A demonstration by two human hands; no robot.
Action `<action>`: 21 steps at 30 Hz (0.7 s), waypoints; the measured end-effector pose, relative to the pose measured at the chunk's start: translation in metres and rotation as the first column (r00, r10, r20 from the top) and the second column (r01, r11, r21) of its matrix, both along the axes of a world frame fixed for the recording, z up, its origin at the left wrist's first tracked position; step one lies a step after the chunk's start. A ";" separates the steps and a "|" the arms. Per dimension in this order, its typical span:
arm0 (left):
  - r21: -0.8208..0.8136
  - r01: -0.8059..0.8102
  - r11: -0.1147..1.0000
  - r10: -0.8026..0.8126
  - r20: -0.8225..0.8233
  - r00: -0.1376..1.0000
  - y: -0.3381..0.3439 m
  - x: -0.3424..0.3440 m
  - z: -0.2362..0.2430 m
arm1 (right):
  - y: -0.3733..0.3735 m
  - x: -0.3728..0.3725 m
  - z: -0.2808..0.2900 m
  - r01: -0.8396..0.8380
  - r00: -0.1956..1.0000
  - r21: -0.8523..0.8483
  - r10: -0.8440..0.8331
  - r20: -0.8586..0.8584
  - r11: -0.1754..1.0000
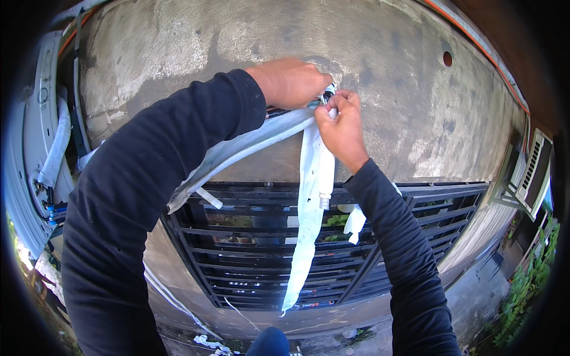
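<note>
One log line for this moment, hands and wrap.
left hand: gripping pipe bundle at wall | right hand: pinching white tape | tape tail: hanging loose

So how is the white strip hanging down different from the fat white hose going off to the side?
The white strip is flat and thin and dangles straight down; the white hose is thick and round and slants away under the left arm. The strip's lower end hangs loose, while the hose's far end is hidden. Both are whitish and meet at the wall, where the left hand and right hand grip them.

No packages, labels, signs or screens visible anywhere in the head view
</note>
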State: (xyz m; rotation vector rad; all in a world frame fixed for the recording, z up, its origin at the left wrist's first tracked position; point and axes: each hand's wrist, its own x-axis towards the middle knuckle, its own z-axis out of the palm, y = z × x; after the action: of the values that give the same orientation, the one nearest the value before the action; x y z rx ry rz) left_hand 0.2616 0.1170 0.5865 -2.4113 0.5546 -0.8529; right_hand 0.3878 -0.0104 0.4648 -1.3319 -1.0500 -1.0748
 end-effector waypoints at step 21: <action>0.068 -0.110 0.992 0.115 -0.074 0.991 -0.021 -0.007 0.009 | -0.018 0.003 0.009 0.001 0.999 -0.185 -0.007 -0.031 0.983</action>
State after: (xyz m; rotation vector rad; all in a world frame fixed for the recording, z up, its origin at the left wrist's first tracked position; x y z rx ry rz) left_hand 0.2546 0.0964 0.5958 -2.4002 0.4631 -0.6861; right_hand 0.3910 -0.0286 0.4743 -1.4951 -1.1461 -0.9745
